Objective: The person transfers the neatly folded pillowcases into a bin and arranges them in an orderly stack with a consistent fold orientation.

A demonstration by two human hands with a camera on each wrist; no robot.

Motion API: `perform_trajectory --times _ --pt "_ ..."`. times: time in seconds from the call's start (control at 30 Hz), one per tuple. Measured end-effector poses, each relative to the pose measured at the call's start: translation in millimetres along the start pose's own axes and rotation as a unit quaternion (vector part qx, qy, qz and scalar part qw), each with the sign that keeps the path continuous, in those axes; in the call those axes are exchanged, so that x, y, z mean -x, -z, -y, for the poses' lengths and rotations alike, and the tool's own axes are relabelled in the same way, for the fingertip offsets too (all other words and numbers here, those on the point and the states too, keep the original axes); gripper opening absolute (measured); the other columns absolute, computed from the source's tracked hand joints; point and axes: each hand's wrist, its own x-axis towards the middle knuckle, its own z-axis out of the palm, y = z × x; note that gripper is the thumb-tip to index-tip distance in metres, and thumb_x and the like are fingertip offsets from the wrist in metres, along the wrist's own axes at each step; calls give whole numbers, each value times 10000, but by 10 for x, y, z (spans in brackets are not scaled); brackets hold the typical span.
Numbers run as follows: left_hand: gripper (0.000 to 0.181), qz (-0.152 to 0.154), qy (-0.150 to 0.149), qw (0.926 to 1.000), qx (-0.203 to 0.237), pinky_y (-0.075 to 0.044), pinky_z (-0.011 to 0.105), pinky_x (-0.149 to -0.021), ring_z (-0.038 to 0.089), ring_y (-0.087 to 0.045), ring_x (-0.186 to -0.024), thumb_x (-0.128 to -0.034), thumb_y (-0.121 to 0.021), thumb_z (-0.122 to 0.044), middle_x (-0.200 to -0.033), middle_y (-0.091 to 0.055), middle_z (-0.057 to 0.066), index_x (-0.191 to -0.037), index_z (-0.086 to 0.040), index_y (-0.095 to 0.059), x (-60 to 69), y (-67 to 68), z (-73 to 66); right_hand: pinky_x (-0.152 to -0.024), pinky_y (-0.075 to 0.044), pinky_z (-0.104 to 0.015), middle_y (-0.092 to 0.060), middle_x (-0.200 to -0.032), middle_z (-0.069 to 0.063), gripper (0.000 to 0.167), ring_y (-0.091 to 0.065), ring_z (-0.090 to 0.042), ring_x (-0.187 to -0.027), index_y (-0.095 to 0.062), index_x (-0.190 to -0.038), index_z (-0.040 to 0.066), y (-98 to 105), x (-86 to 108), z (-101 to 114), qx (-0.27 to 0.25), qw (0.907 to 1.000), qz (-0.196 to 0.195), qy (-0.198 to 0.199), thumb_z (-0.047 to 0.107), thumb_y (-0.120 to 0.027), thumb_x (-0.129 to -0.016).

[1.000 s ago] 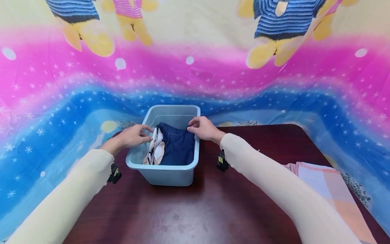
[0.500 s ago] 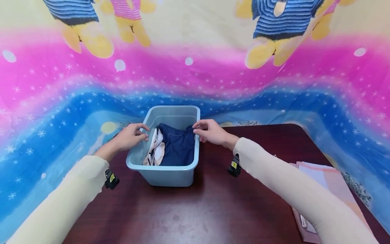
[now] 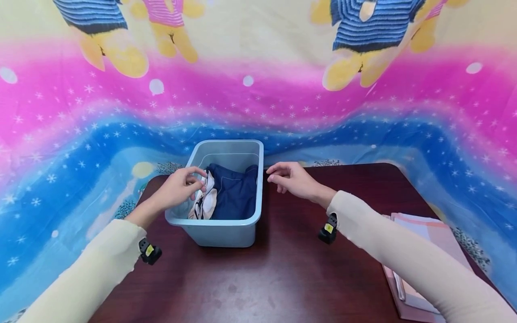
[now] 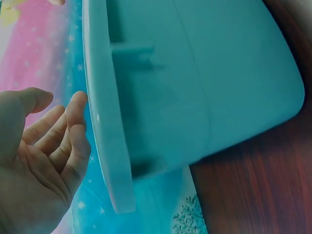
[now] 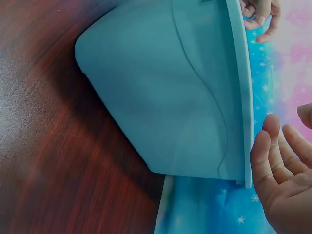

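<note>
1. Printed backdrop (image 3: 242,101) rises behind the pale blue bin (image 3: 220,235).
2. Dark red-brown table (image 3: 303,264) spreads beneath the bin.
3. The bin stands upright, with 2 cloths in it.
4. Folded checked cloth (image 3: 428,229) lies well apart from the bin, to its right.
5. Navy cloth (image 3: 234,195) lies inside the bin, toward the right wall.
6. Right hand (image 3: 296,180) hangs just outside the bin's right rim, empty, fingers loosely bent, thumb apart.
7. Left hand (image 3: 177,189) is over the bin's left rim, equally loose and empty.
8. Cream-and-black cloth (image 3: 209,202) lies inside the bin, toward the left wall.

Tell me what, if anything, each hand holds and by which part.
Nothing is held: the left hand, by the left side of the bin, is empty, and so is the right hand, just outside it.
</note>
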Motion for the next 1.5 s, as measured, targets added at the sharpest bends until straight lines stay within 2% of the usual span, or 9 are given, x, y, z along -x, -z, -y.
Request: perform_trajectory --times 0.17,0.37,0.5,0.67,0.9,1.23,1.4,1.5 --pt "266 5 -162 9999 24 -427 298 -478 217 -608 -651 -1032 -519 -123 -928 -747 91 -1286 -82 -587 49 -84 -55 -701 -569 -330 -715 -1110 -220 271 -629 -187 -726 -622 -1247 -32 24 68 4 -20 9999 5 102 96 -551 -1019" --pt "253 -23 -212 9998 49 -474 314 -531 198 -595 -657 -1029 -518 -125 -955 -747 98 -1270 -94 -589 69 -174 -103 -699 -574 -345 -719 -1097 -215 269 -631 -206 -730 -623 -1251 -25 69 153 -46 42 10000 35 68 97 -551 -1022" --pt "248 17 -248 9996 140 -467 326 -514 254 -596 -678 -1035 -524 -135 -969 -736 103 -1273 -90 -580 81 -223 -133 -702 -576 -361 -718 -1094 -206 264 -634 -215 -729 -625 -1249 -15 102 209 -75 59 10000 13 30 99 -558 -1021" --pt "261 116 -271 9994 177 -508 350 -579 345 -627 -744 -1044 -534 -165 -967 -738 97 -1290 -91 -578 97 -274 -164 -702 -581 -386 -716 -1079 -194 256 -638 -233 -729 -633 -1244 2 142 256 -129 86 10000 7 -7 105 -562 -1021" --pt "262 163 -308 9993 111 -513 361 -557 232 -618 -713 -1040 -545 -176 -961 -739 77 -1290 -112 -587 105 -326 -228 -692 -576 -373 -719 -1065 -175 247 -644 -200 -720 -637 -1235 8 210 331 -218 256 9997 -4 -26 110 -566 -1022" --pt "261 310 -400 9986 127 -501 333 -600 215 -610 -705 -1040 -545 -169 -967 -746 65 -1290 -109 -591 97 -370 -301 -676 -559 -304 -722 -1070 -202 238 -640 -190 -712 -629 -1227 -18 317 427 -316 378 9993 -18 -16 69 -551 -1020" --pt "265 378 -468 9981 119 -541 330 -693 224 -641 -717 -1041 -547 -179 -966 -742 57 -1292 -108 -592 89 -394 -340 -675 -564 -318 -724 -1064 -198 240 -643 -178 -714 -626 -1227 -28 378 482 -347 447 9990 -21 -36 70 -556 -1019" --pt "259 393 -506 9978 142 -549 335 -697 239 -640 -698 -1038 -552 -175 -953 -740 58 -1283 -102 -595 85 -415 -350 -680 -567 -327 -724 -1069 -201 242 -648 -182 -720 -622 -1229 -33 419 512 -363 459 9989 -37 -73 69 -554 -1020"
